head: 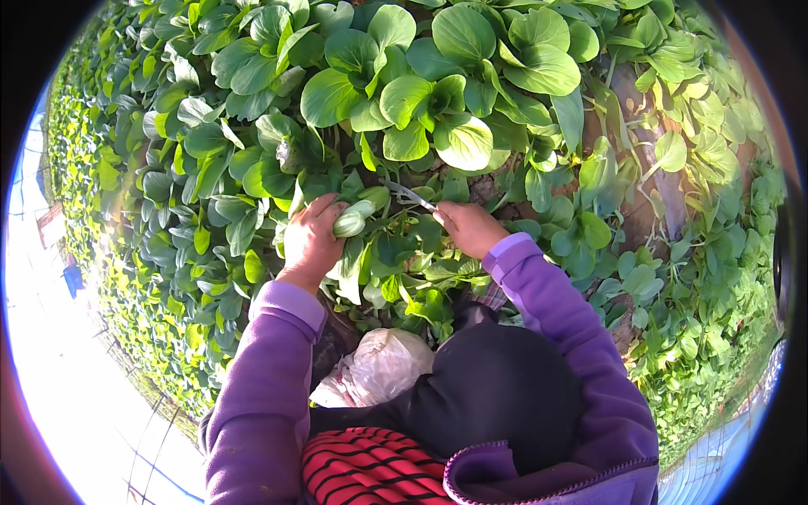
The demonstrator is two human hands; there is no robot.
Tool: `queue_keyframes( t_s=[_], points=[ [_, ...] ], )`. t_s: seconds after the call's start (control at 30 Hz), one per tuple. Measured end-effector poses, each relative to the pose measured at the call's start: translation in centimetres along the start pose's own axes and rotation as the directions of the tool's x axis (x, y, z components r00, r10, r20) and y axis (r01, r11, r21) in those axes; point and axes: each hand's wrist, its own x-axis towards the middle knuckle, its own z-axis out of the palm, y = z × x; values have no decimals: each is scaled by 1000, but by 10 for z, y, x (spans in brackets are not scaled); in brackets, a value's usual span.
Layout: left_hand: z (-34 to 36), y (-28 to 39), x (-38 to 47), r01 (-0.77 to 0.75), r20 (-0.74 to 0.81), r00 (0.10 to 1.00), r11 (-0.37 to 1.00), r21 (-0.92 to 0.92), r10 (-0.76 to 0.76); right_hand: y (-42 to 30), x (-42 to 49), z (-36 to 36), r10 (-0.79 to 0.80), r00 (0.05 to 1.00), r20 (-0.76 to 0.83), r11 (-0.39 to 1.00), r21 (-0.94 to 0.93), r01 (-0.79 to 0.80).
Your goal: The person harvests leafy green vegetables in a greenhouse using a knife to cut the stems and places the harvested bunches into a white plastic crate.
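Observation:
My left hand (pixel 312 237) grips pak choi heads (pixel 351 223), their pale cut-looking stem bases pointing to the right and their leaves partly hidden under the hand. A little to the right, my right hand (pixel 470 227) holds a small knife (pixel 410 193). Its handle is mostly hidden in my fist. The thin metal blade points left toward the stem bases, low among the leaves; whether it touches a stem I cannot tell. Just beyond both hands stand large growing pak choi plants (pixel 435 117) with broad green leaves.
A whitish plastic bag (pixel 382 366) lies close before me, beside my dark-trousered knee (pixel 505 385). Bare soil (pixel 650 139) shows through at the right. Dense rows of leafy plants (pixel 170 252) spread around, and a wire-like framework (pixel 151 442) stands at the lower left.

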Motion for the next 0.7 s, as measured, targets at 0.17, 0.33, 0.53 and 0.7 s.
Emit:
queue_keyframes(
  t_s=[0.17,0.33,0.53,0.7],
  points=[
    [1,2,-5,-70,-31,997,997,32,71,1,20,7,301,877,376,671,570,-475],
    [-24,19,-16,-115,-183,975,992,60,124,-5,-7,-5,292,840,457,825,324,-464],
    [-99,84,-43,-180,-299,942,982,-64,153,-39,-43,-35,-92,994,59,569,822,4],
    [-90,108,-46,-75,-53,997,955,-288,62,-100,-43,-43,5,977,-211,393,899,193]
  ],
)
